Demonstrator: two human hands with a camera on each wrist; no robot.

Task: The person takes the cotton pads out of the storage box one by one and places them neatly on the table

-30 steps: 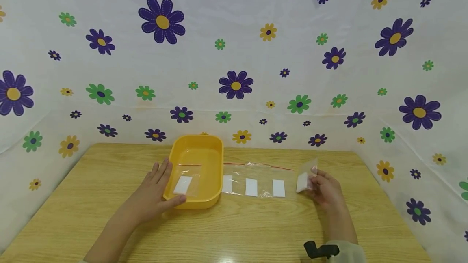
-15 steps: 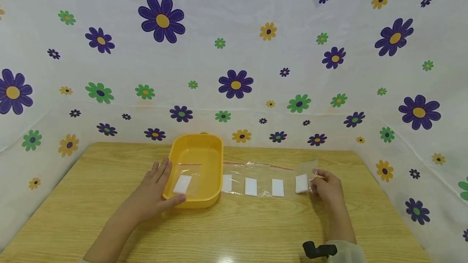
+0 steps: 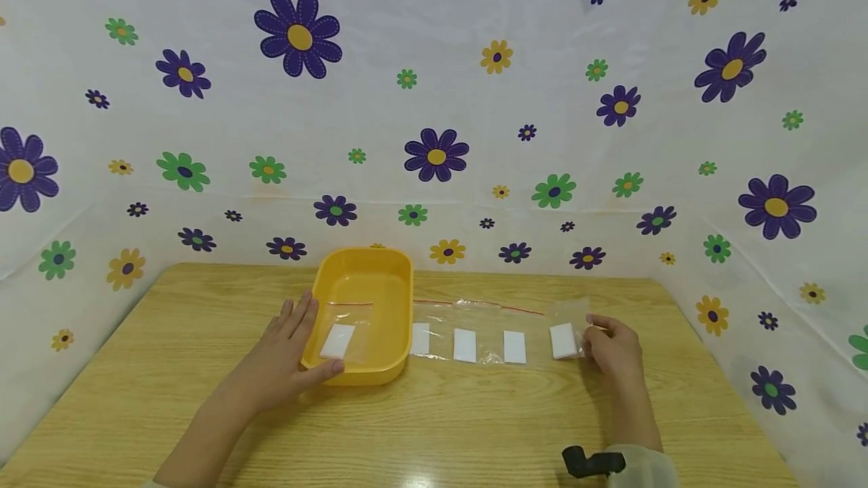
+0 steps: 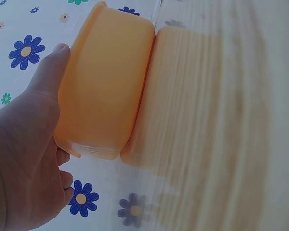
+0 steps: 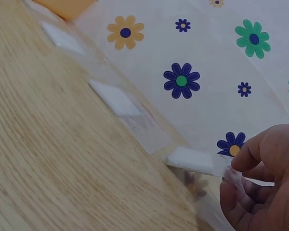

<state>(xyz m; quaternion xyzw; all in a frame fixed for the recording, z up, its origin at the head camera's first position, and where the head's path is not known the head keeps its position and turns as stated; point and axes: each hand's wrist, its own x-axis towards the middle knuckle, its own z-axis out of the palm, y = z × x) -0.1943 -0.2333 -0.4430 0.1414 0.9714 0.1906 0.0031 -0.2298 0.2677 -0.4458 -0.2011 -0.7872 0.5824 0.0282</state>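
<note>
My left hand (image 3: pixel 281 364) rests against the near left corner of a yellow plastic basin (image 3: pixel 392 364), its fingers along the left side and its thumb at the front rim. Inside the basin lies a clear zip bag (image 3: pixel 359 333) with a white block in it. My right hand (image 3: pixel 617 349) pinches the right edge of another clear zip bag (image 3: pixel 570 311), which also contains a white block (image 3: pixel 562 342). In the right wrist view, thumb and fingers meet on this bag's crumpled plastic, and the block (image 5: pixel 195 160) sits beyond the fingertips.
Several clear zip bags (image 3: pixel 491 322) with red seal lines and white blocks lie in a row between basin and right hand. The leftmost is partly hidden behind the basin. A flowered cloth (image 3: pixel 502 134) stands around the back and sides of the wooden table (image 3: pixel 434 420).
The bag in my right hand has turned so its block faces the head camera more. My right hand has shifted slightly right. My left hand stays at the basin.
</note>
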